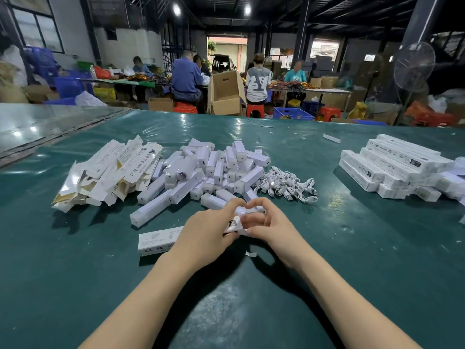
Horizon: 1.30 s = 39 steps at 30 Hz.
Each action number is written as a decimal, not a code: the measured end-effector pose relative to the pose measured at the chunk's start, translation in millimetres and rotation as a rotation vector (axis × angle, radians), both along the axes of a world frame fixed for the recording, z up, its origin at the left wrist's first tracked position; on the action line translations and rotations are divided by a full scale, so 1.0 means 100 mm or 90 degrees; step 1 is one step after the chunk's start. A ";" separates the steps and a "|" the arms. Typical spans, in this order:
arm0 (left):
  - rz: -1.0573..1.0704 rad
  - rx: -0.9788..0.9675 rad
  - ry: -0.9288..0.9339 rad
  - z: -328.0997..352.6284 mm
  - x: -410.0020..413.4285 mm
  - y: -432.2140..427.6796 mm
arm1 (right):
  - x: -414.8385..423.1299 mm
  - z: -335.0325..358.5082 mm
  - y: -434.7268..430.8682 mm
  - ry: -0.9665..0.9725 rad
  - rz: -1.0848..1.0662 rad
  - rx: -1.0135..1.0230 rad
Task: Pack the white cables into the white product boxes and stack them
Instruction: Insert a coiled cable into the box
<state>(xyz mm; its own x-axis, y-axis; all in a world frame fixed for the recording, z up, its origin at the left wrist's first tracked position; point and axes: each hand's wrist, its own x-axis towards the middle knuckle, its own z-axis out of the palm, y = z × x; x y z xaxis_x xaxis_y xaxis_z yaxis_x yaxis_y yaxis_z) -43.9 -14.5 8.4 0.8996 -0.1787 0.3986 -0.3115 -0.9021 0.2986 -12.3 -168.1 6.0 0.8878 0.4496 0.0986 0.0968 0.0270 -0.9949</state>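
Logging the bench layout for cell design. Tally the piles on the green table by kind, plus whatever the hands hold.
Pile of flat printed cartons: 1
Heap of plain white boxes: 1
Heap of coiled white cables: 1
Stack of closed printed boxes: 1
Single printed box held by left hand and right hand: 1
Total: 5
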 end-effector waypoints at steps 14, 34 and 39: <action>-0.026 -0.087 -0.071 0.01 -0.03 -0.03 | -0.03 0.01 0.06 -0.164 -0.165 -0.126; -0.022 -0.167 -0.122 0.04 -0.09 -0.12 | 0.00 0.04 0.11 0.010 -0.122 0.163; -0.038 -0.182 -0.131 0.04 -0.10 -0.13 | 0.00 0.04 0.10 0.047 -0.130 0.213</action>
<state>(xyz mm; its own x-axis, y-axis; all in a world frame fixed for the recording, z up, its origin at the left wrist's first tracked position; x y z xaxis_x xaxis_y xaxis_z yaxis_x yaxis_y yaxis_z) -54.1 -27.3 12.1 0.7867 -0.0828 0.6117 -0.4404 -0.7697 0.4622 -12.2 -157.8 10.0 0.9658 0.2166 0.1422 0.0623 0.3387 -0.9388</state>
